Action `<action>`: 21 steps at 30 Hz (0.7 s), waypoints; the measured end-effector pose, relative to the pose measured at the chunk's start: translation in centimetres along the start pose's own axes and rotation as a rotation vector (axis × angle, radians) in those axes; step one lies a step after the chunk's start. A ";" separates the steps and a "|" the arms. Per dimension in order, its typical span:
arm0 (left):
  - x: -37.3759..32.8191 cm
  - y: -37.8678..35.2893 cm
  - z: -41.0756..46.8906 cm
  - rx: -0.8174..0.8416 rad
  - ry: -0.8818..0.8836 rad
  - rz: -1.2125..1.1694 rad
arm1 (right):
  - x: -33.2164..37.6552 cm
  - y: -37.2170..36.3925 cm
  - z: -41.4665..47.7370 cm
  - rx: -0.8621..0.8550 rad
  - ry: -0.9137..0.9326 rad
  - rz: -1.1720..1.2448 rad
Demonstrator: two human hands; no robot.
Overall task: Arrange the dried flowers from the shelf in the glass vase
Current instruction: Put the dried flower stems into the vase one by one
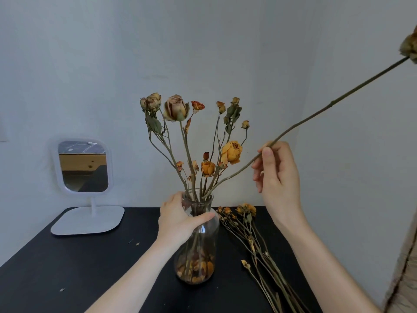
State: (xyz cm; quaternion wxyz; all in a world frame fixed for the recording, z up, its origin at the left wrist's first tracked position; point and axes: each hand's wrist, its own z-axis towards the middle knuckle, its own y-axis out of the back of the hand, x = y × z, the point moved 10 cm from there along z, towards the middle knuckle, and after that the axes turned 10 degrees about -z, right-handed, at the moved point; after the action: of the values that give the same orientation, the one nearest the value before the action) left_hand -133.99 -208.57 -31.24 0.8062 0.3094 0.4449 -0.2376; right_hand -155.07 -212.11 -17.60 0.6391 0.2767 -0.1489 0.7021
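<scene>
A clear glass vase stands on the black shelf top, with dried petals at its bottom and several dried roses rising from its neck. My left hand is wrapped around the vase's neck. My right hand pinches a long dried flower stem that slants up to the right; its withered head is at the frame's right edge and its lower end reaches the vase mouth. A bunch of dried flowers lies flat on the shelf to the right of the vase.
A white standing mirror with a flat base sits at the back left. A pale wall is right behind the shelf. A few petal crumbs dot the dark surface. Beige fabric shows at the lower right edge.
</scene>
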 end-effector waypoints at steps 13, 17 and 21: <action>0.0 0.6 -0.7 -0.181 0.029 0.280 | -3.5 -6.0 -2.0 0.293 -0.067 -0.368; 0.1 0.6 -0.7 -0.190 0.025 0.305 | -5.2 -7.7 -3.2 0.414 -0.135 -0.455; 0.1 0.5 -0.8 -0.191 0.018 0.339 | -5.7 -7.2 -3.1 0.388 -0.219 -0.373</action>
State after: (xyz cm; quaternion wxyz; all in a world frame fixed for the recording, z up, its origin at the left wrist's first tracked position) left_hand -134.04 -207.65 -31.45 0.8563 0.3039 0.4143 -0.0523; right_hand -148.45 -213.97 -24.44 0.6723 0.4905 -0.0266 0.5538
